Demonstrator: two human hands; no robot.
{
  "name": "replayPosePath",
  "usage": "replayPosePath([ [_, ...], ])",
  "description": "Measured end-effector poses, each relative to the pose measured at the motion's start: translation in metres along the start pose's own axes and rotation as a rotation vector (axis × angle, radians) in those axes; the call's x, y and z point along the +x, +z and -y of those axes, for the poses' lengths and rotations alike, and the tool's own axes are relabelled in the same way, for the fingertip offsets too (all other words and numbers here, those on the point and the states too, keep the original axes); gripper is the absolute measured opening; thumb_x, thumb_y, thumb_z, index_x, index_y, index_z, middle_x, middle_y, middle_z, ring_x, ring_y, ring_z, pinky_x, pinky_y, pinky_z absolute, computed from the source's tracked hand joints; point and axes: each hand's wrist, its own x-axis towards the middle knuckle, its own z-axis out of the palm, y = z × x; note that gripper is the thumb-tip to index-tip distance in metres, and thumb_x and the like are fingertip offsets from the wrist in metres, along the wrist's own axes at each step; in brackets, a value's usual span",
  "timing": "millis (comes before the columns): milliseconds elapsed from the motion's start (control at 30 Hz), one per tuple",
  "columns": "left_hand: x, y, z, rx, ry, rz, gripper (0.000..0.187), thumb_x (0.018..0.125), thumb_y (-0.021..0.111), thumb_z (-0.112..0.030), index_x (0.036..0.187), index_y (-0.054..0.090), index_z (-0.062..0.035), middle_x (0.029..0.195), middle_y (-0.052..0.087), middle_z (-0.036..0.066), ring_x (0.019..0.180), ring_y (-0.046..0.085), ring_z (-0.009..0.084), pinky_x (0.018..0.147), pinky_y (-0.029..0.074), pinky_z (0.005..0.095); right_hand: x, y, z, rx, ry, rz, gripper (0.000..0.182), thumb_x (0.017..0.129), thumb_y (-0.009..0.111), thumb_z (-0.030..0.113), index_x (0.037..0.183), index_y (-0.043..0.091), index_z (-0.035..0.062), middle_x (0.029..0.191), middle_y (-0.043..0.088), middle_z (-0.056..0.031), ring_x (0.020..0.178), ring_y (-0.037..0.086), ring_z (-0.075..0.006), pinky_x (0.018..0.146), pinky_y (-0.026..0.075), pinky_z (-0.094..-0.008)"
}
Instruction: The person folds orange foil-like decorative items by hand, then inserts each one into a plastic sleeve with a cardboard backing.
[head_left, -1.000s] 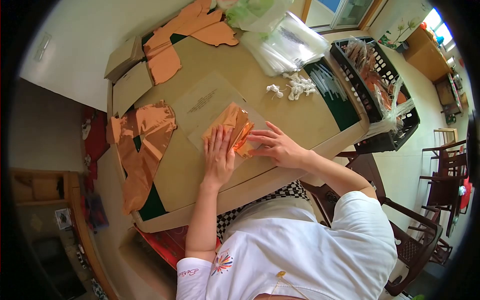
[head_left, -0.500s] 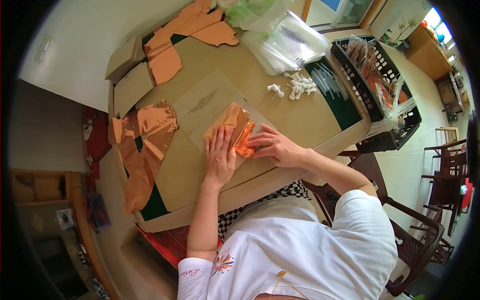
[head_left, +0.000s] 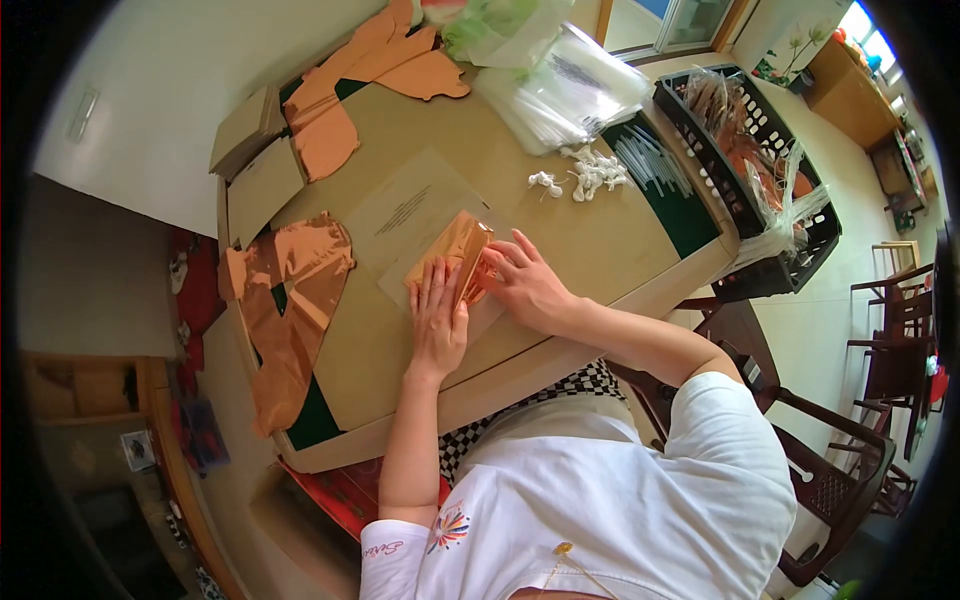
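Observation:
A folded copper-coloured foil balloon [head_left: 457, 238] lies on a clear printed plastic bag [head_left: 412, 205] in the middle of the table. My left hand [head_left: 436, 315] rests flat on its near left part, fingers stretched out and side by side. At its right edge, my right hand [head_left: 530, 285] has bent fingers closed on the foil; the fingertips are partly hidden there. A larger flat foil balloon [head_left: 315, 310] is spread out left of my hands, its lower end near the table edge. More flat foil balloons [head_left: 330, 130] lie at the far left corner.
Cardboard pieces [head_left: 262, 200] stand at the left edge. Clear plastic bags [head_left: 565, 95] lie at the back, near white tied bundles [head_left: 600, 175] and thin translucent tubes [head_left: 655, 160]. A black crate [head_left: 740, 195] holds wrapped foil items. Dark wooden chairs [head_left: 830, 470] stand right.
My right hand has moved slightly left against the foil, its fingers more bent. The foil's loose right side is now pressed in closer and narrower. My left hand stays in place.

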Motion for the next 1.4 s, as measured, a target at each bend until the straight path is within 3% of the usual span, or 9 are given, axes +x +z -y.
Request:
replayPosePath([
  [133,-0.001,0.000,0.000,0.000,-0.011,0.002,0.054,0.095,0.031,-0.025,0.148,0.031,-0.0114,0.155,0.023,0.014,0.146,0.014,0.0293,0.116,0.004,0.0507,-0.005,0.002,0.017,0.063,0.047,0.023,0.031,0.077,0.058,0.009,0.107,0.063,0.0027,0.124,0.051,-0.0110,0.119,0.045,-0.0282,0.110,0.030,-0.0475],
  [333,-0.001,0.001,0.002,-0.053,-0.011,-0.014,0.053,0.097,0.032,-0.026,0.148,0.031,-0.0152,0.155,0.022,0.015,0.145,0.015,0.0322,0.115,0.006,0.0542,-0.015,-0.004,0.025,0.074,-0.088,0.034,0.043,0.082,0.055,0.015,0.122,0.057,0.0001,0.134,0.048,-0.0129,0.132,0.038,-0.0261,0.114,0.026,-0.0450],
  [433,-0.001,0.002,0.003,-0.059,-0.019,-0.008,0.052,0.097,0.032,-0.026,0.148,0.031,-0.0153,0.155,0.022,0.016,0.145,0.015,0.0325,0.115,0.006,0.0543,-0.014,0.007,0.024,0.051,-0.032,0.101,0.048,0.085,0.053,0.016,0.131,0.051,0.0025,0.141,0.044,-0.0117,0.138,0.032,-0.0248,0.116,0.021,-0.0460],
  [633,-0.001,0.002,0.005,-0.021,0.010,-0.008,0.053,0.097,0.034,-0.026,0.148,0.032,-0.0155,0.155,0.022,0.016,0.145,0.015,0.0327,0.115,0.006,0.0546,-0.003,0.011,0.028,-0.017,0.022,0.213,0.041,0.090,0.054,0.027,0.127,0.055,0.0097,0.139,0.044,-0.0103,0.139,0.031,-0.0270,0.115,0.016,-0.0531],
  [733,-0.001,0.001,0.003,0.023,0.015,-0.005,0.053,0.097,0.032,-0.027,0.148,0.032,-0.0131,0.156,0.022,0.014,0.146,0.014,0.0302,0.116,0.005,0.0520,-0.002,0.014,0.028,-0.025,-0.002,0.144,0.039,0.089,0.056,0.031,0.122,0.056,0.0107,0.136,0.046,-0.0102,0.138,0.032,-0.0285,0.114,0.017,-0.0557],
  [833,-0.001,0.003,0.003,0.054,0.024,-0.011,0.054,0.096,0.037,-0.027,0.148,0.032,-0.0134,0.156,0.021,0.014,0.146,0.015,0.0307,0.116,0.005,0.0526,-0.007,0.012,0.026,0.075,0.004,0.158,0.040,0.088,0.058,0.027,0.123,0.056,0.0091,0.138,0.045,-0.0100,0.137,0.034,-0.0277,0.114,0.020,-0.0530],
  [1033,-0.001,0.005,-0.009,0.164,0.048,-0.051,0.058,0.094,0.047,-0.041,0.147,0.035,-0.0197,0.153,0.023,0.020,0.142,0.019,0.0380,0.113,0.012,0.0582,-0.034,-0.019,0.009,0.205,0.072,0.142,0.041,0.085,0.057,0.013,0.125,0.055,0.0048,0.136,0.051,-0.0103,0.131,0.042,-0.0251,0.115,0.023,-0.0484],
  [1267,0.000,0.008,-0.002,0.211,0.041,-0.045,0.059,0.094,0.050,-0.044,0.146,0.037,-0.0189,0.153,0.024,0.020,0.142,0.021,0.0384,0.112,0.014,0.0586,-0.043,-0.047,-0.011,0.245,0.032,0.092,0.046,0.072,0.061,0.001,0.118,0.060,0.0049,0.129,0.056,-0.0108,0.124,0.049,-0.0274,0.113,0.028,-0.0490],
  [1400,0.000,0.011,-0.003,0.247,0.031,-0.051,0.057,0.094,0.051,-0.042,0.144,0.038,-0.0188,0.153,0.024,0.020,0.142,0.022,0.0381,0.112,0.015,0.0581,-0.021,-0.052,-0.002,0.229,0.002,-0.001,0.044,0.077,0.059,-0.002,0.119,0.061,0.0094,0.125,0.058,-0.0104,0.121,0.051,-0.0266,0.110,0.031,-0.0502],
])
